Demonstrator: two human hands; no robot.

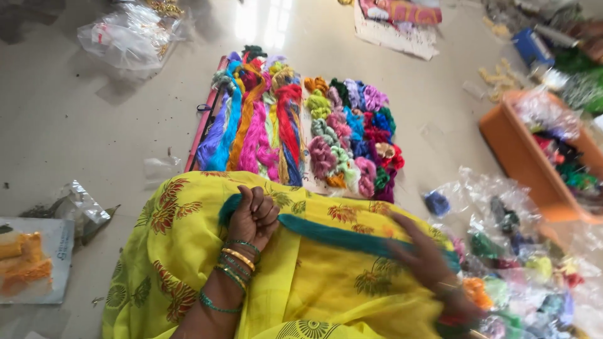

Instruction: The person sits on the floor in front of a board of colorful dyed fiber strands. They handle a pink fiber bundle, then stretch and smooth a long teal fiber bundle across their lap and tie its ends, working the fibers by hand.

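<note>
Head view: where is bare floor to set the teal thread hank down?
Bare grey floor lies left of the board of coloured thread skeins, below the clear plastic bag. The right is crowded: orange plastic crate and packets of coloured thread.

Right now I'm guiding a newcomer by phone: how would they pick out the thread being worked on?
Find the yellow flowered cloth over the lap. A teal thread bundle lies stretched across it, from the left hand to the right hand. Unlike the many-coloured skeins beyond, it is one colour.

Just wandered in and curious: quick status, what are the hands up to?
Left hand clenched on teal thread hank. Right hand blurred, flat along the hank, grip unclear. Hank stretched across yellow-clad lap. Nothing in the way.
</note>
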